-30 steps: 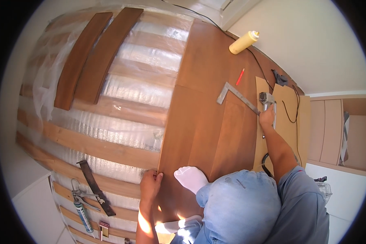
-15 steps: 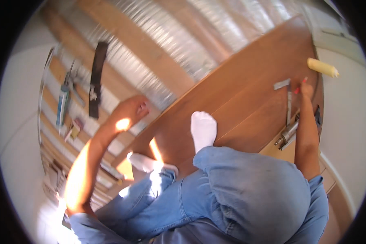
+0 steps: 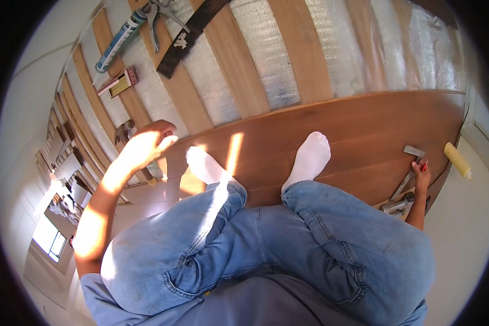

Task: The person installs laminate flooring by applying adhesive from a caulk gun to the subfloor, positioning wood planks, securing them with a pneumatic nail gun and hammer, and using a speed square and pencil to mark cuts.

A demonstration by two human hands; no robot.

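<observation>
My right hand (image 3: pixel 421 175), at the far right of the brown floorboards (image 3: pixel 358 122), is closed around a slim red pencil (image 3: pixel 425 163). It is beside a metal square (image 3: pixel 414 150), whose long arm runs down past the fingers; whether the hand also grips the square I cannot tell. My left hand (image 3: pixel 153 140) hovers at the left end of the boards, fingers loosely bent, thumb apart, nothing visible in it. Under that wrist lies a hammer (image 3: pixel 124 132), its handle partly hidden by the forearm.
Wooden battens (image 3: pixel 239 62) over silvery foil span the far side. On them lie a caulking gun (image 3: pixel 122 41), a dark flat bar (image 3: pixel 187 43) and a small open box (image 3: pixel 118 81). A yellow bottle (image 3: pixel 458 161) lies at right; a metal-bodied tool (image 3: pixel 397 206) is near my right forearm.
My view has turned, so the boards now run nearly level across it. My knees have spread apart. My right hand is now closer to the square; the left remains empty.
</observation>
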